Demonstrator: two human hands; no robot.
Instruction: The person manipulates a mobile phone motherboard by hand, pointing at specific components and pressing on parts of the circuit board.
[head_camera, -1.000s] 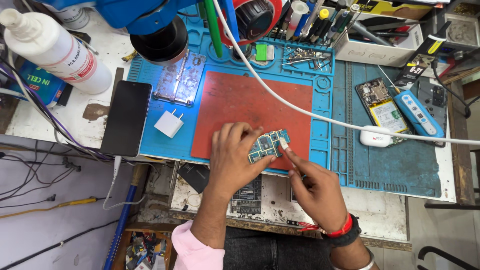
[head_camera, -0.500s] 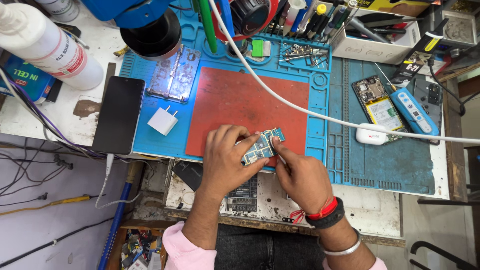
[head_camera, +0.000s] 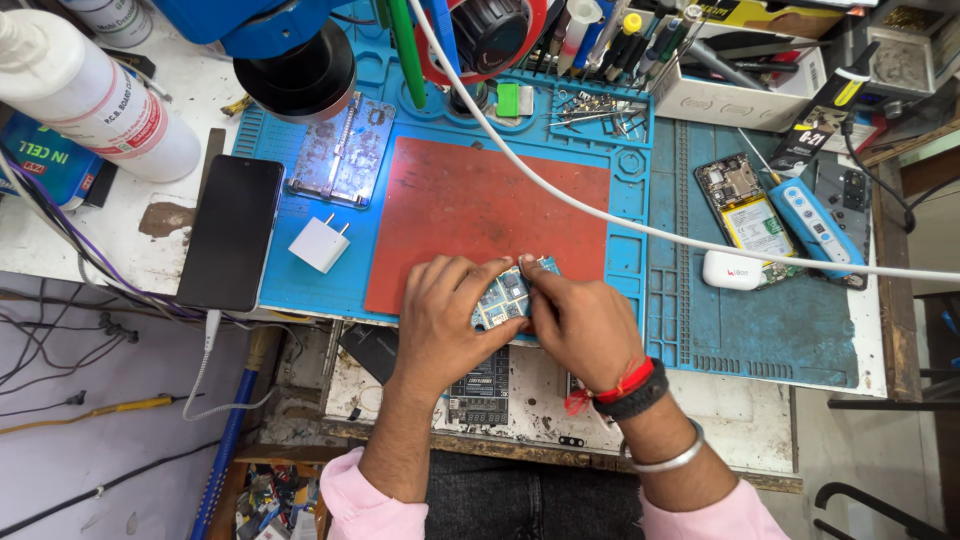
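Observation:
A small blue-green circuit board (head_camera: 503, 298) rests at the near edge of the red work mat (head_camera: 480, 210). My left hand (head_camera: 445, 325) grips the board from the left, fingers curled over it. From the right, my right hand (head_camera: 580, 320) pinches the board's right end, with a red thread and black band on its wrist. Both hands hide most of the board.
A black phone (head_camera: 232, 232) and white charger plug (head_camera: 320, 244) lie left on the blue mat (head_camera: 660, 300). An opened phone (head_camera: 745, 208), blue tool (head_camera: 818, 226) and white device (head_camera: 732, 270) lie right. A white cable (head_camera: 620, 222) crosses the mat. White bottle (head_camera: 85, 95) at far left.
Both hands have closed together around the circuit board near the mat's front edge; the right hand moved left and onto the board.

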